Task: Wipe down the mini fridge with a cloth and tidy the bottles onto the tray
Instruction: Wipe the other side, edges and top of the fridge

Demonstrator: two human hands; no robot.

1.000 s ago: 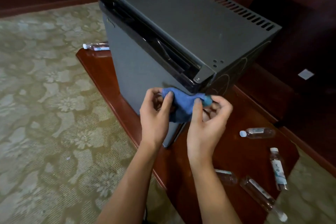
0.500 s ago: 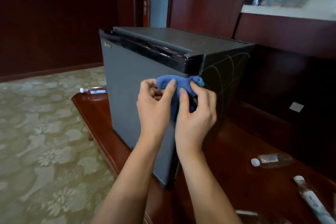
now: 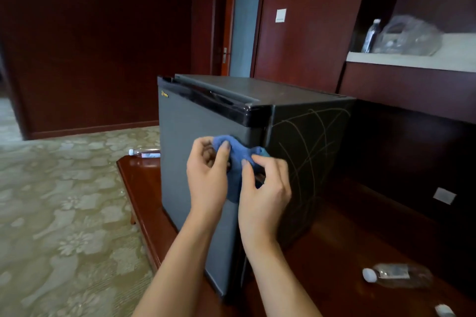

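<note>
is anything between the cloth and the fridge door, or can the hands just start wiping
Nothing visible stands between them. Both the left hand and right hand hold the bunched blue cloth right in front of the fridge door, near its right edge. Whether the cloth already touches the door cannot be told.

Both bare forearms reach up and forward from the bottom edge, close together and nearly parallel. The left hand (image 3: 208, 183) shows its back, thumb raised, fingers curled inward in a pinching grip. The right hand (image 3: 265, 188) sits just beside it, touching, fingers bent in a grip too.
</note>
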